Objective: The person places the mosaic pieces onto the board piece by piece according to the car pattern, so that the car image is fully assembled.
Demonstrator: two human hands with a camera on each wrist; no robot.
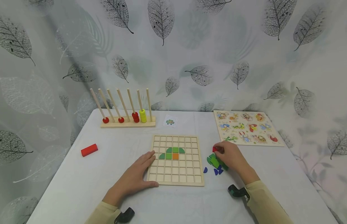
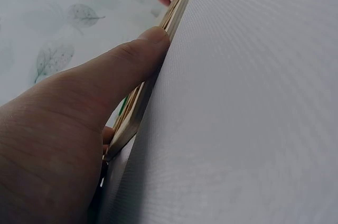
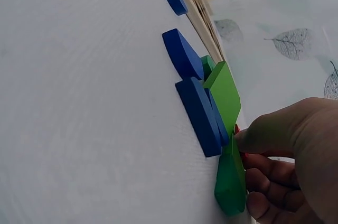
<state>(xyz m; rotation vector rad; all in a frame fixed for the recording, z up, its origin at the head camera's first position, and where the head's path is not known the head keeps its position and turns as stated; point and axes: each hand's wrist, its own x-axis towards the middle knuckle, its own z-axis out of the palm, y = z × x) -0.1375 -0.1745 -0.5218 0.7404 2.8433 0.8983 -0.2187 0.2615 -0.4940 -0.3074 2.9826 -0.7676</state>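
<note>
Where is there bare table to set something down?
Bare room lies between the red block and the left hand, between the card and the puzzle board, and in front of the grid board. It is crowded beside its right edge, with green pieces and blue pieces near the right hand.

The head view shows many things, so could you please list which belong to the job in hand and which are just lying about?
Seemingly the job:
grid board
orange square and green tiles set in it
loose green pieces
loose blue pieces
red piece pinched by the right hand
picture card, probably

Apparently just lying about:
bead stand
red block
wooden picture board
</note>
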